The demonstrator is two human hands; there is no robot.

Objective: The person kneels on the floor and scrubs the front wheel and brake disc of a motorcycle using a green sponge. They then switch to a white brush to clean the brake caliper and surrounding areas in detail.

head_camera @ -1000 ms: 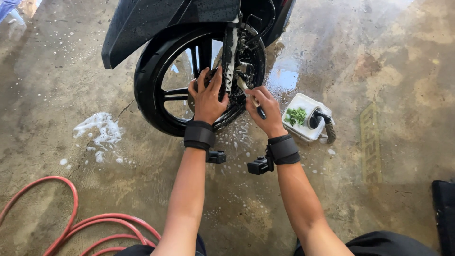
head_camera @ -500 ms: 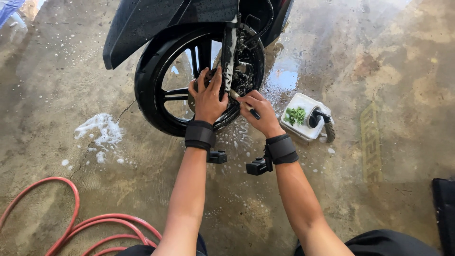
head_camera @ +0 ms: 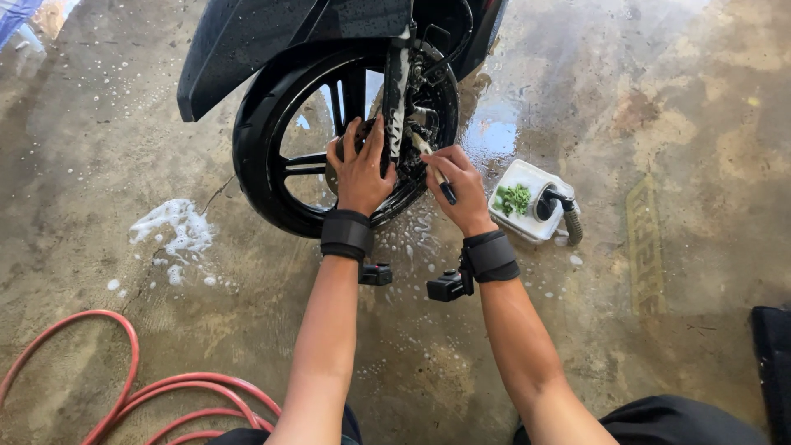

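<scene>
A black scooter's front wheel [head_camera: 272, 156] stands on wet concrete, with soapy foam on its fork [head_camera: 399, 74]. My left hand [head_camera: 360, 169] rests flat on the wheel hub, fingers spread against the spokes. My right hand [head_camera: 455, 183] is closed around a small brush with a dark handle [head_camera: 445, 191], its bristle end up against the foamy parts beside the fork. Both wrists wear black bands with small black devices attached.
A white tub [head_camera: 527, 198] with a green sponge and a dark brush sits on the floor right of the wheel. A red hose [head_camera: 124, 387] coils at the lower left. Foam patches [head_camera: 177, 235] lie on the wet concrete. A dark mat edge [head_camera: 774, 363] shows at right.
My right hand with the brush has shifted slightly left, closer to the fork. The left hand stays on the hub.
</scene>
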